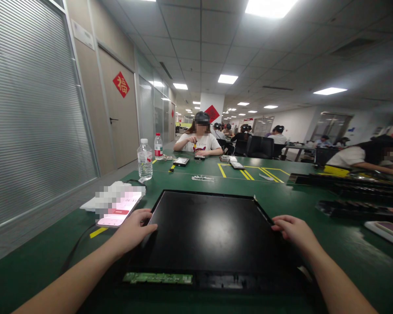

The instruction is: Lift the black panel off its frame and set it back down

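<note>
A black flat display panel [196, 235] lies in front of me, its screen facing up and reflecting a ceiling light. Along its near edge runs a narrow green circuit board [157, 278], beside a black strip. My left hand [136, 230] grips the panel's left edge, thumb on top; the fingers underneath are partly hidden. On the opposite side, my right hand [296, 232] pinches the right edge between thumb and fingers. A small pale tab [255, 198] sticks up at the far right corner. Both hands are closed on the frame.
Left on the green table [340, 253] are a lit phone [122, 209], white wrapping and a water bottle [145, 161]. Black strips [343, 185] lie at right. Across sits a person [199, 139] near several hard drives [181, 162]; another person leans in at right.
</note>
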`<state>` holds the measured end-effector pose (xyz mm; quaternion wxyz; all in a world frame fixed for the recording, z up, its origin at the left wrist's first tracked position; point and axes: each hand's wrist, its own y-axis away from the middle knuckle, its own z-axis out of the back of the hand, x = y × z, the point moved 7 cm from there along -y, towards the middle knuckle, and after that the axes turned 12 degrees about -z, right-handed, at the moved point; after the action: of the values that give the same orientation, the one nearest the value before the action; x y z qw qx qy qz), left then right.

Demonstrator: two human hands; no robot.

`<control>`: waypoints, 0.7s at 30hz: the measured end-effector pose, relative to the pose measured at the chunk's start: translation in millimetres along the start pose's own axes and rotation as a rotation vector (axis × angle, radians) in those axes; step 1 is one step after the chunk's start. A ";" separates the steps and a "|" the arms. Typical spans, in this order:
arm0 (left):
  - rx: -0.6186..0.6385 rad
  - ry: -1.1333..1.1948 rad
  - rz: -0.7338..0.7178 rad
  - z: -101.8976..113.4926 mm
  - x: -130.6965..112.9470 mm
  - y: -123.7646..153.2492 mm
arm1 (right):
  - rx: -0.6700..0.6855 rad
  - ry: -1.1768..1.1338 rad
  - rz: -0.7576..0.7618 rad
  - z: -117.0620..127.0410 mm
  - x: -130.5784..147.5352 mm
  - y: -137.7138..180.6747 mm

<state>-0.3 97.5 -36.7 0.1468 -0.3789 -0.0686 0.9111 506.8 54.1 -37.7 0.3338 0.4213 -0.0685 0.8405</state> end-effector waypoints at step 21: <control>0.059 -0.202 -0.092 3.6 -5.3 0.7 | -0.014 0.124 -0.001 -3.1 10.3 9.8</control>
<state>0.5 95.1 -30.7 0.1919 -0.2772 -0.0736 0.9386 494.2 53.0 -30.3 0.3406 0.3663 -0.0535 0.8643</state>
